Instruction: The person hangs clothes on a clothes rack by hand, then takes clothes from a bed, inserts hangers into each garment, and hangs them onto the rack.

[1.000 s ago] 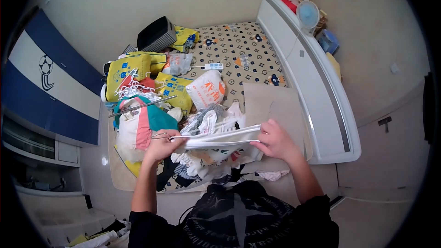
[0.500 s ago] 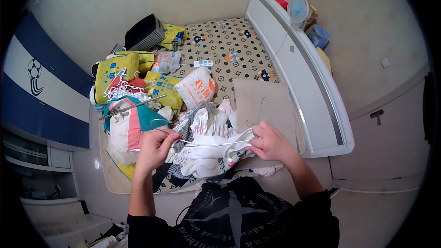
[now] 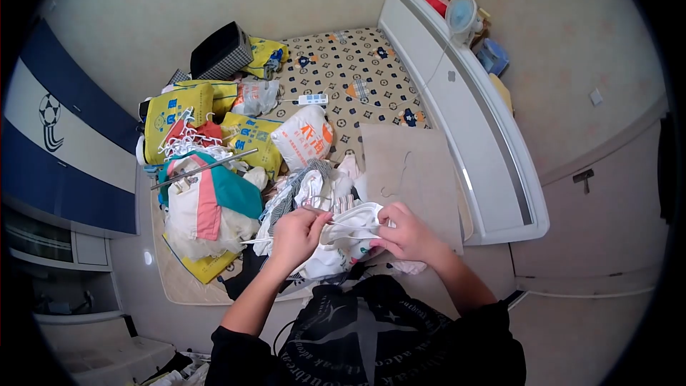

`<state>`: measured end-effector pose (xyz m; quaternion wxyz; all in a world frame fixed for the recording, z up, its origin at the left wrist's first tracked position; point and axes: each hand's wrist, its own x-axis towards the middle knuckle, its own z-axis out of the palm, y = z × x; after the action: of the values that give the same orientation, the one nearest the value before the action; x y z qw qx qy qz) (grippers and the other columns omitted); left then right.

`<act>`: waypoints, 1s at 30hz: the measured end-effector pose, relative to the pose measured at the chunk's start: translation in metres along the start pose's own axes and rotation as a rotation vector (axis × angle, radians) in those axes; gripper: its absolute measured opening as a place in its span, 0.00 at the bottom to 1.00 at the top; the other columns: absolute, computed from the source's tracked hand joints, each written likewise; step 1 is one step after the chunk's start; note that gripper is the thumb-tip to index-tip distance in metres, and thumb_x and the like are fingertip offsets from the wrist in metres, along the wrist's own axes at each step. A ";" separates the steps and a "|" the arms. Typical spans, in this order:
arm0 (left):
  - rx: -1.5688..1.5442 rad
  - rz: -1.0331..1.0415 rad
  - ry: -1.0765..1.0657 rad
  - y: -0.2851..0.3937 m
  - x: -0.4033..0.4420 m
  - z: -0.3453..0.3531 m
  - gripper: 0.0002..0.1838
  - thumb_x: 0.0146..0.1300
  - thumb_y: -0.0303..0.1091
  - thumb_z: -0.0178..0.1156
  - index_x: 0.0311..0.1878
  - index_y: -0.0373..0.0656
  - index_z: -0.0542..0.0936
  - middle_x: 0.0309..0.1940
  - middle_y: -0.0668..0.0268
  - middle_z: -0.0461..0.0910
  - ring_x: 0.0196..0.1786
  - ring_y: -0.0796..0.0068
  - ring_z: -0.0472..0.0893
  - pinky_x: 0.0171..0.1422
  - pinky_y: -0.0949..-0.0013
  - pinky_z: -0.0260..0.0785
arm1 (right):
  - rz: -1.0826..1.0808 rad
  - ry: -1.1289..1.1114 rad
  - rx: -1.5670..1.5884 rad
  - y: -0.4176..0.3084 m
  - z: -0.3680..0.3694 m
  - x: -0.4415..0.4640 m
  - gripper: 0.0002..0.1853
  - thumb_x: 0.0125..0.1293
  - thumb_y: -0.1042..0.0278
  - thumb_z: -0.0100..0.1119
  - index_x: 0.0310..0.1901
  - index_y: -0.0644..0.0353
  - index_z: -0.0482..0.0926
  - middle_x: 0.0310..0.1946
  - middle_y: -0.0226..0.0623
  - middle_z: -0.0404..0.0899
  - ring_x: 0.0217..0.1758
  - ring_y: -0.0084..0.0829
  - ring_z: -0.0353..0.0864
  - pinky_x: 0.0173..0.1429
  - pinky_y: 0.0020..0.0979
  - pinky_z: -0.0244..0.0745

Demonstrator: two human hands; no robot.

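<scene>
My right hand [image 3: 407, 232] is closed on the edge of a white garment [image 3: 332, 261] with printed marks, at its opening. Close beside it, my left hand [image 3: 296, 236] pinches a white hanger [image 3: 257, 241], whose one end sticks out to the left of the hand. The hanger's other part reaches into the garment's opening between my hands. Under and behind them lies a pile of clothes [image 3: 314, 187] in white and grey. Left of the pile is a white, pink and green garment [image 3: 209, 207], with a metal rod [image 3: 207, 169] across it.
Yellow bags [image 3: 254, 141], a white bag with orange print [image 3: 304, 137], several white hangers [image 3: 189, 144], a power strip [image 3: 313, 99] and a black basket [image 3: 221, 50] lie on the bed [image 3: 343, 57]. A thin hook-shaped wire [image 3: 404, 171] rests on a beige board [image 3: 421, 186]. The headboard [image 3: 464, 114] stands right.
My left hand has moved right, close to my right hand, with the hanger. The garment's opening, stretched between the hands before, is now bunched up and rounder. The view has shifted slightly.
</scene>
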<state>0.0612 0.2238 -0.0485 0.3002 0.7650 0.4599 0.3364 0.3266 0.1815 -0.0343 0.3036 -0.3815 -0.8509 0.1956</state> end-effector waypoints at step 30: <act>-0.111 0.391 0.035 0.006 -0.029 0.039 0.16 0.54 0.30 0.68 0.48 0.41 0.84 0.34 0.63 0.80 0.41 0.59 0.80 0.48 0.61 0.70 | 0.351 0.359 -0.076 -0.006 -0.037 -0.004 0.04 0.62 0.72 0.66 0.36 0.62 0.85 0.29 0.42 0.82 0.27 0.41 0.81 0.31 0.35 0.74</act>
<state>0.0844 0.1890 -0.0739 0.2628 0.8161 0.2886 0.4261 0.3503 0.1779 -0.0048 0.3967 -0.5633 -0.7107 0.1421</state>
